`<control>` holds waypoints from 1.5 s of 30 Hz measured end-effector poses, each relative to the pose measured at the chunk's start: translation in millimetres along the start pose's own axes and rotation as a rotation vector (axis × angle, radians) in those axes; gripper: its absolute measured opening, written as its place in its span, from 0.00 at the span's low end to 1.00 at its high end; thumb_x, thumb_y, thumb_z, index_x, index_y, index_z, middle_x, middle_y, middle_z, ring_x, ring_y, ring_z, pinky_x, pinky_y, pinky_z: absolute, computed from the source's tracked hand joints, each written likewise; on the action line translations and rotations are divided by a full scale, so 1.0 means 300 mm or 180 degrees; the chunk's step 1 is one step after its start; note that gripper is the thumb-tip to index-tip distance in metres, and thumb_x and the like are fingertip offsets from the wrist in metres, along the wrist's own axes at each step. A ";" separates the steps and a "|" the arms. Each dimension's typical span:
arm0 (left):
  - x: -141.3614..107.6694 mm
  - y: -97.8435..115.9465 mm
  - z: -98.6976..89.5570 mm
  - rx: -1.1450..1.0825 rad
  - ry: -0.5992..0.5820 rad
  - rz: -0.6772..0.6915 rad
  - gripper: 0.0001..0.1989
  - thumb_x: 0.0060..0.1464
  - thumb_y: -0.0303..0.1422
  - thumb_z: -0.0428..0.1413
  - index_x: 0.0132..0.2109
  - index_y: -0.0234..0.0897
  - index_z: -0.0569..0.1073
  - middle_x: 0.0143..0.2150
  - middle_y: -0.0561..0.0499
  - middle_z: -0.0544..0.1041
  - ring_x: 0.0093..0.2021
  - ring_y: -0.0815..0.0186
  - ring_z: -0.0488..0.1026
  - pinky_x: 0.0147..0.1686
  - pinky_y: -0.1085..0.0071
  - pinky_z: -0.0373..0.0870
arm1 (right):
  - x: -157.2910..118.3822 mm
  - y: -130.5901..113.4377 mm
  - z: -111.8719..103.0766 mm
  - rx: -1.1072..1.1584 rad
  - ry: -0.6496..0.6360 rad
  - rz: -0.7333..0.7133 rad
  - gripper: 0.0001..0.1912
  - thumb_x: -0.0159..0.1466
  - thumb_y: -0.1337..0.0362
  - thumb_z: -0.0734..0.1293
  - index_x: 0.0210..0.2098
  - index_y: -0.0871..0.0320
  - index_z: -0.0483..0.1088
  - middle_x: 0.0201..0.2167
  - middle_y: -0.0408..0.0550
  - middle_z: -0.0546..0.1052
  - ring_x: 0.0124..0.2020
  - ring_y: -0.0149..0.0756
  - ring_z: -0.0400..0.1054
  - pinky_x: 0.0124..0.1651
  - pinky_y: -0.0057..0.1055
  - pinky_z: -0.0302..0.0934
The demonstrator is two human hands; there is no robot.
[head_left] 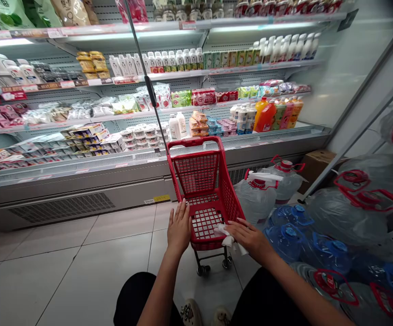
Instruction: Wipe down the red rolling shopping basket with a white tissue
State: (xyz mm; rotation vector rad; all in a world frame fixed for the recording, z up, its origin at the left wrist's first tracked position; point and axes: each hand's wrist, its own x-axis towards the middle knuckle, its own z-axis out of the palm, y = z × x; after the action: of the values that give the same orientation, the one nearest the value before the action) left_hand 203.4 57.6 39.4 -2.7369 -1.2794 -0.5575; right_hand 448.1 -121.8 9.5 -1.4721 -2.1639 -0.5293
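A person's left hand rests, fingers extended, on the left rim of a red cart before a far refrigerated display, while the right hand clasps a white cloth against its near right corner.

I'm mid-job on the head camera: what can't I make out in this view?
All in the head view:
- White cloth: partly hidden under the right hand, so its full shape is unclear.
- Left hand: its own back hides the palm, so how firmly it touches the red cart is unclear.
- Yellow label: print too small to read.
- Green bag: cut off by the top edge.
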 end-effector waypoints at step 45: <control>-0.091 -0.035 -0.022 0.0029 0.0155 0.0414 0.35 0.71 0.48 0.43 0.78 0.47 0.43 0.79 0.53 0.50 0.78 0.61 0.49 0.77 0.53 0.33 | 0.287 0.304 0.048 -0.0081 -0.0076 0.0001 0.32 0.69 0.80 0.57 0.69 0.54 0.64 0.66 0.50 0.73 0.68 0.38 0.64 0.71 0.49 0.59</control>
State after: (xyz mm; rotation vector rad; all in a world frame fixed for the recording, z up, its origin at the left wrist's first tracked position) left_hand 177.5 43.2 34.9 -2.7558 -1.0810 -0.6004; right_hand 503.7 -16.8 52.2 -1.4996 -2.1829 -0.5435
